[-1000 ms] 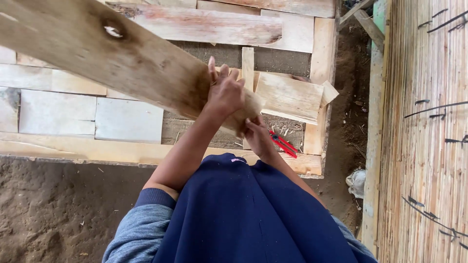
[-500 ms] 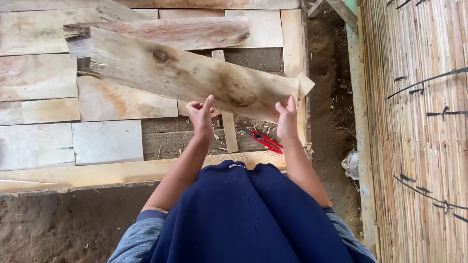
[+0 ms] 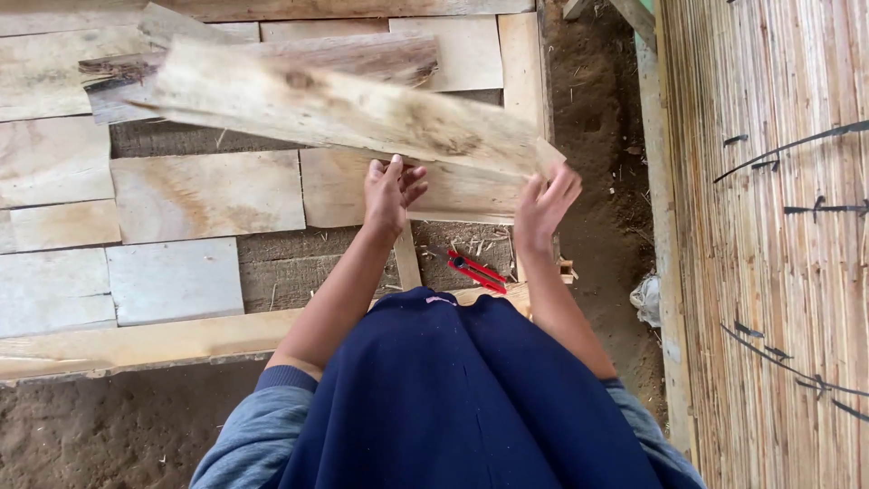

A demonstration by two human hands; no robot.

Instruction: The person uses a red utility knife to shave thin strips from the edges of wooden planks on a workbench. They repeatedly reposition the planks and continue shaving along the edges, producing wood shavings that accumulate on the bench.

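A long rough wooden plank (image 3: pixel 344 109), blurred with motion, hangs tilted above a floor of laid boards (image 3: pixel 208 195). My left hand (image 3: pixel 391 192) is just under the plank's near edge, fingers apart and holding nothing. The spread fingers of my right hand (image 3: pixel 545 204) reach the plank's right end; no grip shows. A red-handled hand tool (image 3: pixel 477 270) lies on the ground between my forearms, in a gap in the boards.
A pale wooden beam (image 3: pixel 136 344) runs along the near edge of the boards. Bare dirt (image 3: pixel 100 426) lies in front and on the right (image 3: pixel 606 172). A reed fence (image 3: pixel 769 226) with dark wire ties fills the right side. My blue-clothed lap is below.
The plank has moved from close against my hands to farther out over the boards. Both hands came off it, first gripping, then only touching its near edge.
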